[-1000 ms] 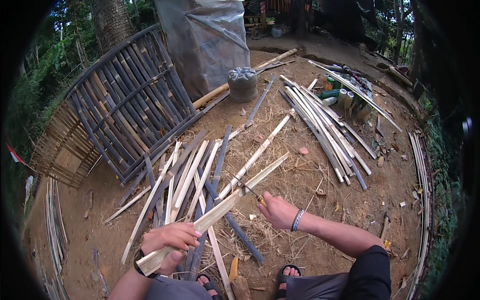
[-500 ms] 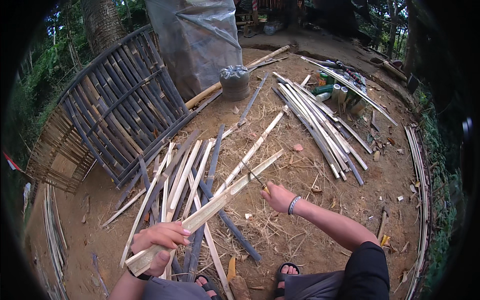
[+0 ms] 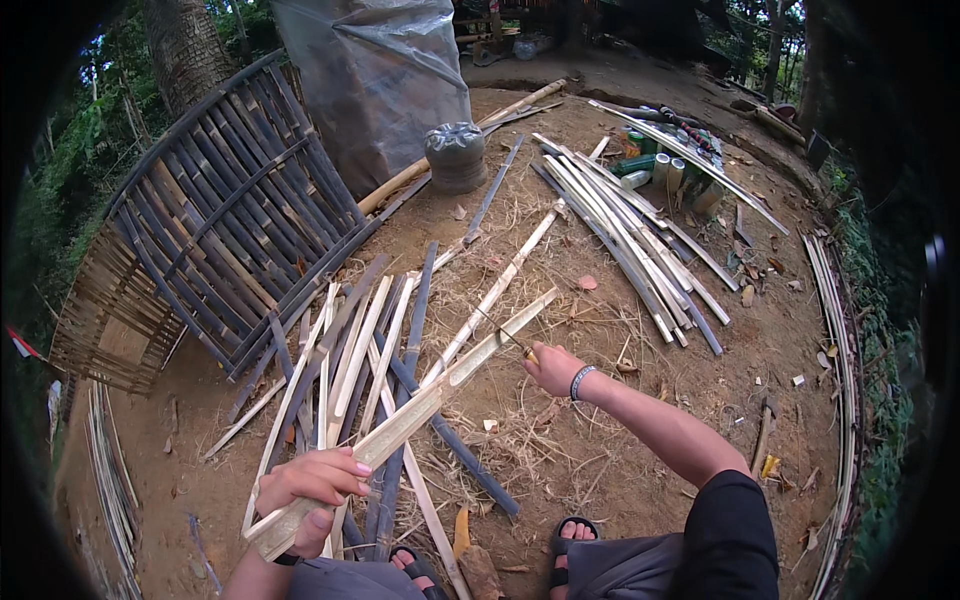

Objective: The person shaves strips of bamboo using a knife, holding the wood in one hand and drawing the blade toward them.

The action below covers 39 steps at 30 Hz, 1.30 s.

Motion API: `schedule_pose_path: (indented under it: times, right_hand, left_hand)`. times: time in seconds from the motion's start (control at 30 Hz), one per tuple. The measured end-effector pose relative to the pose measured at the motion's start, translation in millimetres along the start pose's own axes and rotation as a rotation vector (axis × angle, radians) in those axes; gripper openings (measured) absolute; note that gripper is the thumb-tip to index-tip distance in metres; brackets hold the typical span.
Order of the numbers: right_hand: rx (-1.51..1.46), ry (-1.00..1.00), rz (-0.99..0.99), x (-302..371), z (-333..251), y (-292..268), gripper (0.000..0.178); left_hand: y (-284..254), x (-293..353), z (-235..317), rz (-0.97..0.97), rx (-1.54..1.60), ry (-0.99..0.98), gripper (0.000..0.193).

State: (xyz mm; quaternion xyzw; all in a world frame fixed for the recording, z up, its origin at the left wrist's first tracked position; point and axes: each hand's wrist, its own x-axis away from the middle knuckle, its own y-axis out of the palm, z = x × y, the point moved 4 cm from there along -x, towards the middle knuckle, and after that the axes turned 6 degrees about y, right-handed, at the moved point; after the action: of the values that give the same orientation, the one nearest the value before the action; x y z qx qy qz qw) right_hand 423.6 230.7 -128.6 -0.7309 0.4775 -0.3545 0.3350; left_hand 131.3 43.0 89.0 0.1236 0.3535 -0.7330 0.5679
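My left hand (image 3: 312, 490) is wrapped round the near end of a split bamboo strip (image 3: 408, 418), which slants up and away to the right with its pale hollow side showing. My right hand (image 3: 556, 370) grips the handle of a knife (image 3: 512, 337). The thin dark blade lies across the strip near its far end. Whether the edge is biting into the bamboo I cannot tell. Under the held strip lies a loose heap of split bamboo strips (image 3: 362, 345), some pale and some dark. Another pale strip (image 3: 497, 290) stretches behind it on the ground.
A stack of strips (image 3: 632, 238) lies at the right, beside green bottles and bamboo tubes (image 3: 668, 170). A dark slatted bamboo panel (image 3: 240, 200) leans at the left. A cut plastic container (image 3: 455, 160) stands at the back. Shavings cover the brown soil; my sandalled feet (image 3: 573, 535) are below.
The whole view has shifted slightly. Both hands keep their grip, and the knife still lies across the strip near its far end with little visible movement.
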Motion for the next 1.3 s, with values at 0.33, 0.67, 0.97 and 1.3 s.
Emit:
schedule_pose_path:
  times: [0.33,0.67,0.97,1.3]
  right_hand:
    - [-0.005,0.042,-0.024,-2,8,0,0.039]
    - [-0.001,-0.036,0.015,-2,6,9,0.039]
    - [-0.023,0.032,-0.074,-3,9,2,0.039]
    - [0.006,0.015,-0.063,-10,13,5,0.039]
  left_hand:
    - [2,1,2,-0.007,-0.023,0.011,0.035]
    - [0,2,5,-0.035,-0.053,0.042,0.035]
    - [1,5,3,-0.029,-0.047,-0.045,0.037]
    - [1,6,3,0.026,-0.081,-0.034,0.039]
